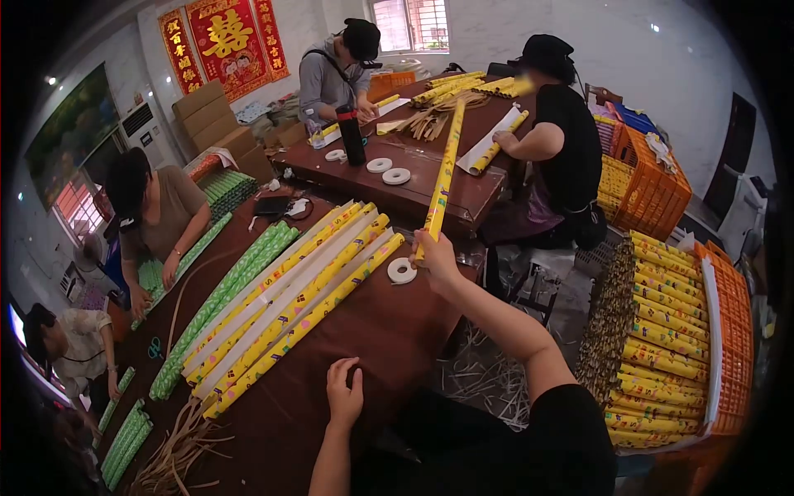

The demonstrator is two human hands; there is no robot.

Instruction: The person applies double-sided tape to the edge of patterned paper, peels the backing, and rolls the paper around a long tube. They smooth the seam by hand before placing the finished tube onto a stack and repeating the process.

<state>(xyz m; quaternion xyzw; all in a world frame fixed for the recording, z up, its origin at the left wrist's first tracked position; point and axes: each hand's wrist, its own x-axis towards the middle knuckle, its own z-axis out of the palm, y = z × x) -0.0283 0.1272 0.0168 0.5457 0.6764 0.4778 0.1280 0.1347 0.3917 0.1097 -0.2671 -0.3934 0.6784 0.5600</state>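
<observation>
A long yellow patterned roll (447, 169) is held up at its lower end by my right hand (436, 255), slanting over the brown table (331, 331). Low over the table's near side, my left hand (345, 388) holds nothing, its thumb apart from the fingers. To its left lies a row of yellow rolls (306, 331) with white strips between them, and green rolls (223, 302) beside those. A white tape ring (402, 270) lies just left of my right hand. Brown strips (186, 450) spread at the near ends of the yellow rolls.
Co-workers sit around the tables, one in black (566, 140) at the right, one in grey (331, 78) at the back, others at the left. An orange crate (732, 347) of yellow rolls stands at the right. A dark bottle (351, 136) stands on the far table.
</observation>
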